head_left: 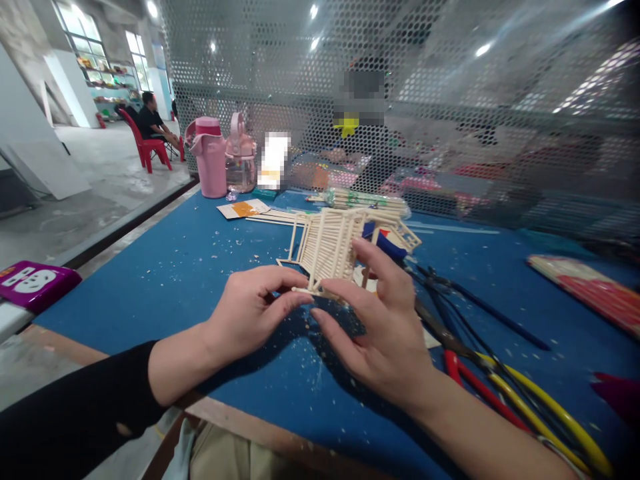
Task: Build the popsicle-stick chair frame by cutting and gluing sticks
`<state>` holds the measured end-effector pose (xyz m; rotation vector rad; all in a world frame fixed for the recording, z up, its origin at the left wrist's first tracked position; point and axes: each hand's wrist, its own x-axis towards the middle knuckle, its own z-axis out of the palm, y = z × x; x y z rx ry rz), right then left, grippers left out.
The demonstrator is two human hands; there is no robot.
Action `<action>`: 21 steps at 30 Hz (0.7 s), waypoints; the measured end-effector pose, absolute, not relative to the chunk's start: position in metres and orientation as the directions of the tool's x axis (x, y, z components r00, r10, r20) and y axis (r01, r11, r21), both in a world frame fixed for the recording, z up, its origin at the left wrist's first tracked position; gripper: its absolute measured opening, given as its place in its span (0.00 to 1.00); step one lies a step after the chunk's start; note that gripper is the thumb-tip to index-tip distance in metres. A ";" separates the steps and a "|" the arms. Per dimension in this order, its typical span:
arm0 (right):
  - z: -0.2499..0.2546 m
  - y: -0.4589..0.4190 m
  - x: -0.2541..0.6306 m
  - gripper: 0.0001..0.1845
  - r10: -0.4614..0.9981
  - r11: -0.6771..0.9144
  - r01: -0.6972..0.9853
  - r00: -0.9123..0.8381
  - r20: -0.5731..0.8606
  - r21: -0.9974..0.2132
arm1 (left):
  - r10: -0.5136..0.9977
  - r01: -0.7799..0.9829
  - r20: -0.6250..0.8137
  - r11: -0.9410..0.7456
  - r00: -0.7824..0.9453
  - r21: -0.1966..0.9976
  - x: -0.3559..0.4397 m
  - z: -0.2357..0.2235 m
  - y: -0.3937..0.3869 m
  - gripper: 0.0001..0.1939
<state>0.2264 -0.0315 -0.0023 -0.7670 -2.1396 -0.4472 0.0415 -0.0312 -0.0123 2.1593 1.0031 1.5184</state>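
Observation:
A small model built of thin pale wooden sticks (330, 243) is tilted in front of me, with slatted sides and thin posts. My left hand (255, 307) pinches its lower near corner between thumb and fingertips, where a short stick end shows. On the other side, my right hand (385, 320) steadies the model, its index and middle fingers against the sticks and one post between them. The right thumb stands apart below. Behind the model lies a blue object (387, 245), partly hidden, and more stick framework (407, 235) beside it.
Red-handled and yellow-handled pliers (480, 373) lie at right, near a packet of sticks (585, 287). Bagged sticks (367, 201), a card (243, 209), a pink flask (210, 160) and a clear jug (241, 167) stand toward the perforated metal screen (300, 87). A purple power strip (37, 285) sits left.

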 end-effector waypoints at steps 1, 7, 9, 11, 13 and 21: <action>-0.002 -0.032 0.226 0.17 0.372 0.752 0.656 -0.493 0.786 0.056 | 0.696 0.363 0.692 -0.706 0.192 0.609 0.041 -0.012 -0.031 0.05; -0.002 -0.031 0.226 0.18 0.371 0.749 0.660 -0.494 0.786 0.061 | 0.688 0.357 0.698 -0.715 0.200 0.602 0.042 -0.011 -0.031 0.04; -0.002 -0.031 0.226 0.18 0.367 0.748 0.660 -0.497 0.787 0.068 | 0.688 0.360 0.698 -0.714 0.200 0.601 0.042 -0.011 -0.031 0.04; -0.002 -0.031 0.226 0.17 0.362 0.749 0.658 -0.496 0.790 0.070 | 0.689 0.363 0.697 -0.712 0.199 0.601 0.042 -0.011 -0.031 0.05; -0.002 -0.031 0.226 0.18 0.361 0.750 0.658 -0.492 0.792 0.067 | 0.693 0.363 0.693 -0.709 0.198 0.605 0.041 -0.011 -0.031 0.05; 0.000 -0.032 0.227 0.36 0.322 0.816 0.578 -0.418 0.850 -0.025 | 0.706 0.372 0.686 -0.693 0.178 0.617 0.041 -0.012 -0.031 0.04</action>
